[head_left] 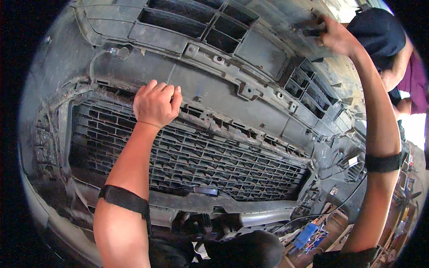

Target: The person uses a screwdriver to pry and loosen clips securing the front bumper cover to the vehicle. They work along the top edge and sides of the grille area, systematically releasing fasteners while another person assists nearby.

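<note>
A large dark car bumper (129,67), its ribbed inner side with mounting tabs facing me, fills most of the view. My left hand (156,105) is closed in a fist over the ridge above the mesh grille (223,163). A corrugated wiring harness (201,121) runs along that ridge and passes under the fist. At the upper right, my right hand (337,36) reaches to the bumper's dusty far edge. Its fingers are bent around something small and dark, blurred and too unclear to name. Black straps circle both forearms.
Another person in dark clothing (377,33) is close beside my right arm. At the lower right, a blue item (306,234) and loose tools lie in a wooden tray (335,219). A black cable (346,201) curves past the bumper's right end.
</note>
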`<action>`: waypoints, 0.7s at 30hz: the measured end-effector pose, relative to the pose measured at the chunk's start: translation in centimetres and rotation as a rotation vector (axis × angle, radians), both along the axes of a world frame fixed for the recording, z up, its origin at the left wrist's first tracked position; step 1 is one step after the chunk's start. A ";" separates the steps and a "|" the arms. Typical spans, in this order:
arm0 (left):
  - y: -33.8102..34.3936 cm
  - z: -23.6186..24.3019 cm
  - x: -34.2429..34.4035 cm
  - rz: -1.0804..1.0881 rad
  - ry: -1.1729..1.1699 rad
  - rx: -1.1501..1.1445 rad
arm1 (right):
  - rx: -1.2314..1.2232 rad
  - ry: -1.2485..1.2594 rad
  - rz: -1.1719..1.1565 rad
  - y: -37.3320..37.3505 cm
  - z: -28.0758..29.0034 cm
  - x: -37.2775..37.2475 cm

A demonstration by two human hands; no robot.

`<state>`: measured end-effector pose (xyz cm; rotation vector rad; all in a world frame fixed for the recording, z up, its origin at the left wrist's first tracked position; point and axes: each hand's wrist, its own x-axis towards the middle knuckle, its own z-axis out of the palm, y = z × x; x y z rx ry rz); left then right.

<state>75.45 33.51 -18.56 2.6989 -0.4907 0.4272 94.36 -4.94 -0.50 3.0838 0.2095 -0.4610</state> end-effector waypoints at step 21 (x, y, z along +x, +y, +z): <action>-0.1 -0.1 -0.1 0.004 -0.001 0.001 | -0.090 0.045 -0.242 2.8 0.2 0.0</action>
